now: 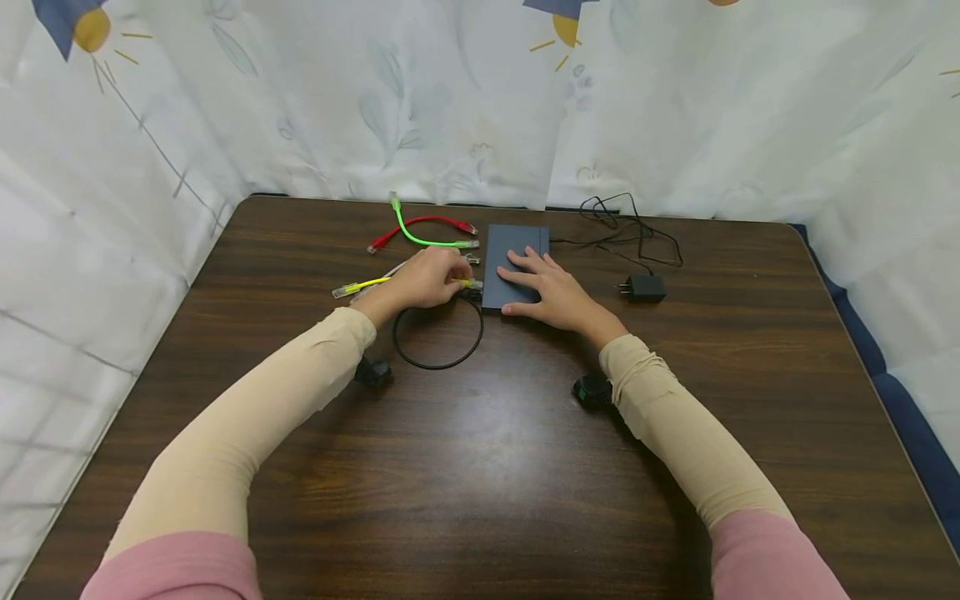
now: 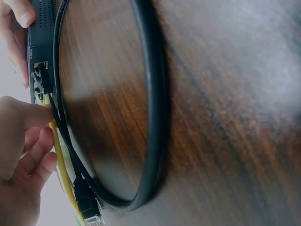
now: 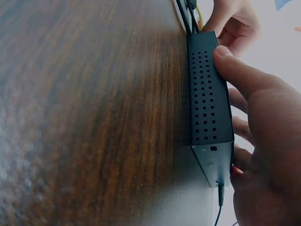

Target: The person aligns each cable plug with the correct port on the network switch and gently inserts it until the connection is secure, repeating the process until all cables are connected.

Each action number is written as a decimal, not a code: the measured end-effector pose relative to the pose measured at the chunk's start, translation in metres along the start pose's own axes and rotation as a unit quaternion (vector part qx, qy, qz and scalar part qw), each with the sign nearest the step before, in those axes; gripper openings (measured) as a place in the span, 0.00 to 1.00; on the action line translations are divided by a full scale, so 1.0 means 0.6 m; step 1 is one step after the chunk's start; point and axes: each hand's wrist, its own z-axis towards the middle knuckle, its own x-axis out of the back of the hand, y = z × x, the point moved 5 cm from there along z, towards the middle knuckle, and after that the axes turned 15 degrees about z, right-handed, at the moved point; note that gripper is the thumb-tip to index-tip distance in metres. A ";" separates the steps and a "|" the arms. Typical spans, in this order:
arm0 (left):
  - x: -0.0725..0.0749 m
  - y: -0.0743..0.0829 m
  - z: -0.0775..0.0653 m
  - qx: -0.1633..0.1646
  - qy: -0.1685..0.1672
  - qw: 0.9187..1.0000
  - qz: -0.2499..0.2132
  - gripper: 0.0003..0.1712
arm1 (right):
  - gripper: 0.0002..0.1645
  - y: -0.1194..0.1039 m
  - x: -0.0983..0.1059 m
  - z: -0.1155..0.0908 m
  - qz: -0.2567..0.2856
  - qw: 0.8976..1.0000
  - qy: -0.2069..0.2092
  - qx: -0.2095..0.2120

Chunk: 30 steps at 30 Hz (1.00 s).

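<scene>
A dark blue-grey network switch lies on the table, its row of ports facing left. Spread over its top is my right hand, thumb along the near edge, which the right wrist view shows as a vented side. My left hand pinches a yellow network cable between thumb and fingers close to its plug, right at the ports. A black network cable has one plug at a port and curves round in a loop; its other plug lies beside the yellow cable.
Green and red network cables lie behind my left hand, with a grey-white cable beside the yellow one. To the right, a thin power cord runs from the switch to a black adapter. A white curtain hangs behind the table.
</scene>
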 end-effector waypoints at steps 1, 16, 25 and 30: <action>0.000 0.000 0.000 0.000 0.000 1.000 0.001 0.07 | 0.43 0.000 0.000 0.000 0.000 1.000 0.000 0.000; 0.001 0.000 -0.004 -0.002 0.007 1.000 -0.008 0.08 | 0.43 0.001 -0.002 -0.001 -0.001 1.000 0.000 -0.003; 0.000 -0.004 -0.001 0.018 0.002 1.000 0.005 0.09 | 0.43 0.000 -0.003 -0.001 -0.003 1.000 0.001 -0.004; 0.001 -0.002 0.002 0.022 0.014 1.000 0.004 0.10 | 0.43 0.000 -0.002 -0.001 -0.004 1.000 0.001 -0.004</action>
